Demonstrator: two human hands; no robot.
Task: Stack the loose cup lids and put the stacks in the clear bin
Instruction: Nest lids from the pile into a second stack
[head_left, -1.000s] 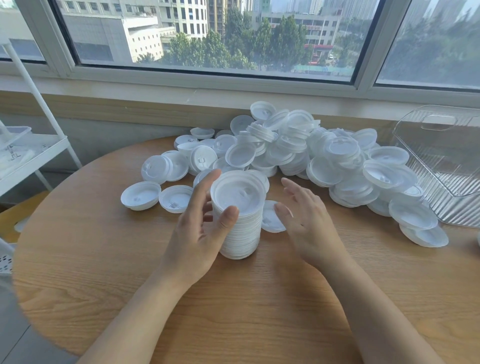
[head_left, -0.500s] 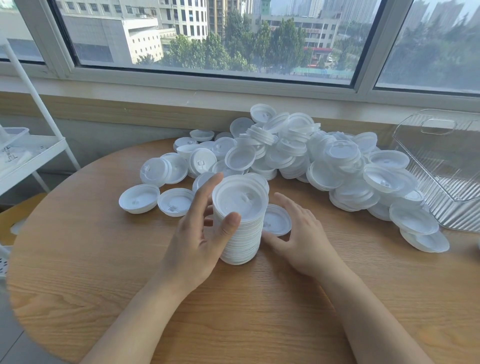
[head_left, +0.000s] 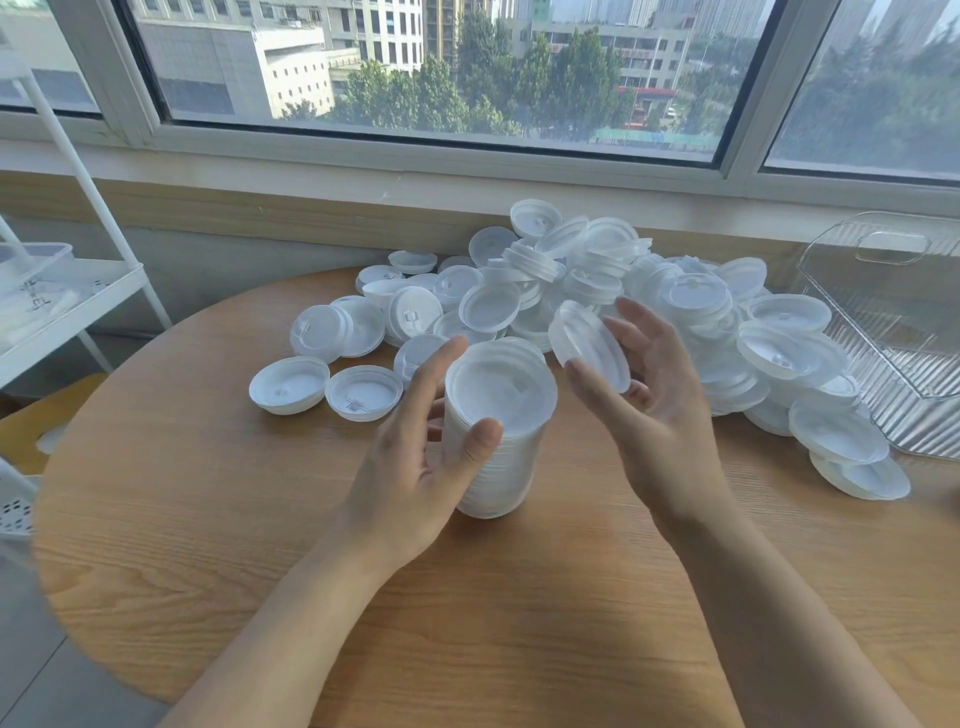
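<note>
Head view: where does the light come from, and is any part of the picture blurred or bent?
Head view: daylight enters through the window behind the table; the lid in the right hand is motion-blurred; the stack under the left hand looks overexposed; wide-angle distortion bends the window frame.

At the centre of the round wooden table we see a tall stack of white lids (head_left: 496, 441) standing upright on its base, its top lid facing up. Just beside its top, at two o'clock, a single translucent white lid (head_left: 589, 345) is held tilted on edge in the air. Beyond, from ten to three o'clock, we see the loose lid pile (head_left: 597, 291) heaped against the wall. At three o'clock the ribbed clear bin (head_left: 893, 332) lies tipped, touching the pile's edge.
</note>
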